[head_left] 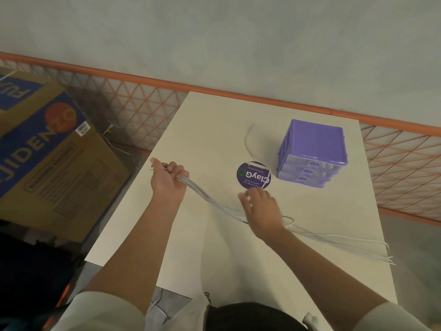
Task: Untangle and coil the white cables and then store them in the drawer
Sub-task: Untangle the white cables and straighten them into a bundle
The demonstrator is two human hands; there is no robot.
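White table [214, 130]: left hand [168, 181] grips bundled white cables [205, 197] near the left edge; right hand [261, 209], fingers seemingly relaxed, over the strands. Purple drawer unit [312, 151], drawers closed; round purple sticker [253, 175] beside it.

Probably a storeroom or back corner of a workplace rather than a home. Plain white table [214, 130] pushed against a bare grey wall [214, 32]. Orange lattice barrier [124, 103] with an orange rail along the wall's foot. Large printed cardboard shipping box [47, 149] with a barcode label, standing on the floor left of the table. Small purple plastic drawer unit [312, 151] on the tabletop, beside a round purple sticker [253, 175] bearing a cleaning slogan, blurred.
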